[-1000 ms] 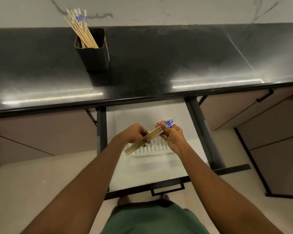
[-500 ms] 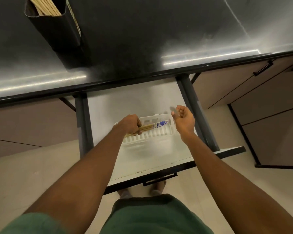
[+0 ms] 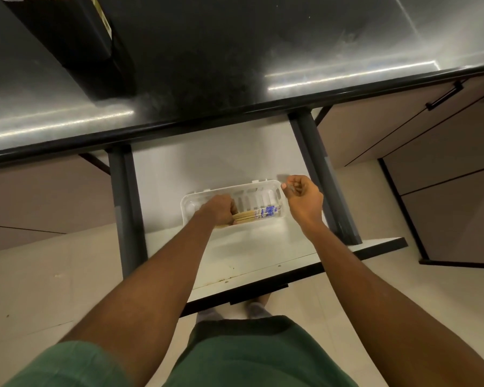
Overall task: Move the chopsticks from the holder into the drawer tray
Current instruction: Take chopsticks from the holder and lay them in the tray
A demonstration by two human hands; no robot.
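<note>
A bundle of wooden chopsticks [image 3: 259,213] with blue-patterned tops lies low in the white slotted tray [image 3: 252,192] inside the open drawer [image 3: 207,163]. My left hand [image 3: 220,209] grips the plain ends of the bundle at the tray's left part. My right hand [image 3: 303,198] hovers at the tray's right end, fingers curled, holding nothing. The black holder [image 3: 67,40] stands on the counter at the top left, with more chopsticks just showing at its mouth.
The black glossy countertop [image 3: 235,57] overhangs the drawer's back. Dark drawer rails [image 3: 322,174] run along both sides. Cabinet fronts with a black handle [image 3: 444,96] are to the right. My feet stand on the pale floor below the drawer front.
My left hand has lowered the bundle into the tray, now lying level. My right hand let go of the blue ends and drew off to the right. The view tilted down.
</note>
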